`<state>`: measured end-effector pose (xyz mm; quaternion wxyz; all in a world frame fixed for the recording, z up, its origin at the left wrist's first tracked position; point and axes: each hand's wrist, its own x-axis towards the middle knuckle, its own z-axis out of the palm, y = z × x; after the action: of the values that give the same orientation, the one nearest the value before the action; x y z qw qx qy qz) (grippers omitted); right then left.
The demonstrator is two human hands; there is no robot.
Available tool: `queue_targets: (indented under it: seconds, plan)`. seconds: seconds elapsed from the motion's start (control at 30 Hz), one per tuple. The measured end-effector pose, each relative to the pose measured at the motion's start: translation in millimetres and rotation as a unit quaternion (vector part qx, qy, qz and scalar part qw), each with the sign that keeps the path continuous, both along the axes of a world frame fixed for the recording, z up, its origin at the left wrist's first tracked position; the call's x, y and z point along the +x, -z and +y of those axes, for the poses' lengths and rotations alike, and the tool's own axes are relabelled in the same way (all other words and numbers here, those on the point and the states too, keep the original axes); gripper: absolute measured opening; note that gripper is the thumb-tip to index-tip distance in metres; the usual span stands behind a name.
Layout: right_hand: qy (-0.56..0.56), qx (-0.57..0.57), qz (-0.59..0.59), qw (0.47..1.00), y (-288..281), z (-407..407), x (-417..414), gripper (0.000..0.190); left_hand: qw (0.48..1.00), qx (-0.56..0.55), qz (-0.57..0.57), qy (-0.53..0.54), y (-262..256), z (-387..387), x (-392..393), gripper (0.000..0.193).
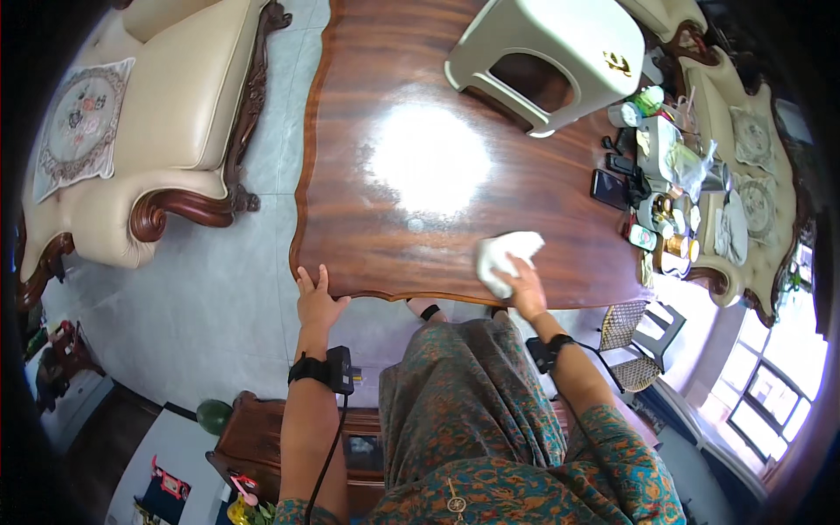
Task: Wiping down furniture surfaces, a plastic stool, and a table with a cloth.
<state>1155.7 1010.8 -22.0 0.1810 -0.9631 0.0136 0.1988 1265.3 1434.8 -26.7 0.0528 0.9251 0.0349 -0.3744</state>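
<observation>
A glossy brown wooden table (367,252) with a scalloped edge spreads out before me, a bright light reflection on its top. Under my right hand (525,287) is a crumpled white cloth (508,252), pressed on the tabletop near the front edge; the fingers lie over it and the hand is slightly blurred. My left hand (319,300) rests at the table's near left corner, fingers spread, holding nothing. Each wrist carries a black strapped device.
An upright cream plastic stool (558,59) stands on the table's far right part. Bottles, jars, a smartphone (609,189) and a plastic bag (695,170) crowd the right side. Cream sofas (177,98) flank the table. A woven chair (623,328) is at the lower right.
</observation>
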Motion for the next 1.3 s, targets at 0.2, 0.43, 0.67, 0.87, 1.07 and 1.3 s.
queue_targets:
  seconds: [0.2,0.43,0.67,0.87,1.07,1.3]
  plan:
    - [0.412,-0.019,-0.111,0.904,59.5,-105.1,-12.5,0.065,1.000,0.010,0.009,0.017,-4.3,-8.0,3.4,0.096]
    - [0.274,-0.011,-0.141,0.951,55.3,-39.1,174.9,0.047,0.999,-0.013,0.035,-0.005,-1.0,-3.4,8.0,0.092]
    - [-0.059,-0.010,-0.060,0.996,13.5,49.9,175.2,0.052,0.998,-0.026,0.040,-0.029,-4.2,5.0,18.2,0.080]
    - [0.096,-0.011,-0.037,0.995,8.2,-70.2,103.5,0.061,0.998,-0.056,-0.019,-0.015,-24.1,-11.8,34.5,0.065]
    - [0.527,-0.058,0.020,0.848,38.6,-207.9,-42.1,0.076,0.988,-0.149,-0.042,-0.008,-44.9,-84.5,63.8,0.063]
    - [0.685,-0.056,-0.014,0.727,44.4,-163.0,-89.8,0.068,0.894,-0.400,-0.011,-0.203,-99.7,-262.0,124.5,0.062]
